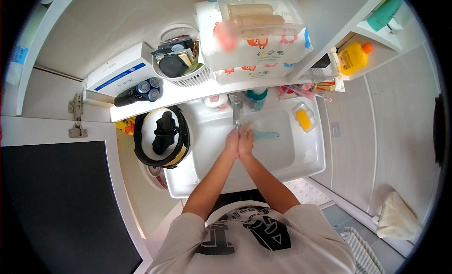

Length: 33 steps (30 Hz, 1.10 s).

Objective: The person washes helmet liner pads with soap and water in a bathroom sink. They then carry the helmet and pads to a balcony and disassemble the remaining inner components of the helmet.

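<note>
Below the metal faucet (237, 109), my left hand (231, 143) and my right hand (246, 143) are pressed side by side over the white sink (212, 154). The wrists touch, and the fingers reach toward the spout. My right hand's fingers look stretched and slightly curved, with nothing clearly held in them. The faucet partly covers my left fingers, which also seem extended. Just right of my hands, a light blue long-handled item (267, 135) lies in the basin. A yellow soap bar (303, 119) rests in a clear dish (308, 127) on the sink's right rim.
A black-rimmed round container (137, 141) with dark cloth (165, 132) stands left. The shelf (188, 96) above holds a shaver (136, 92), a white box (120, 71), a basket (195, 78) and wipes packs (256, 62). A yellow bottle (353, 58) stands right. A cabinet door (61, 194) hangs open left.
</note>
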### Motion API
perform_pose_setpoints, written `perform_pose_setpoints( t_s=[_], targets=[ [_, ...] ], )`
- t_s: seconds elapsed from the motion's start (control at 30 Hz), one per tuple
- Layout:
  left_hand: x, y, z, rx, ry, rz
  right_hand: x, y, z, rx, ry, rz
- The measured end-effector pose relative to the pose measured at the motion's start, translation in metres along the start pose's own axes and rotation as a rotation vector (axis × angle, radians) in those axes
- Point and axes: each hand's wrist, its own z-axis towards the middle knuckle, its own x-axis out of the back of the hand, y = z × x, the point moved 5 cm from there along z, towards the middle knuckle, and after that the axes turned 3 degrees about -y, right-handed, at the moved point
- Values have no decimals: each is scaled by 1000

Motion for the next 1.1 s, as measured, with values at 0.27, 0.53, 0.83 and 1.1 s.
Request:
perform_pose_setpoints(
  t_s=[0.27, 0.53, 0.83, 1.1],
  targets=[
    [23, 24, -7, -219, 398, 554, -5, -2, -11, 34, -160, 192],
    [17, 42, -43, -485, 636, 1162, -6, -26, -38, -506, -357, 832],
    [1, 21, -79, -908, 409, 1210, -24, 14, -22, -467, -527, 1099],
    [43, 20, -59, -540, 233, 900, -12, 16, -29, -613, -705, 1010]
  ],
)
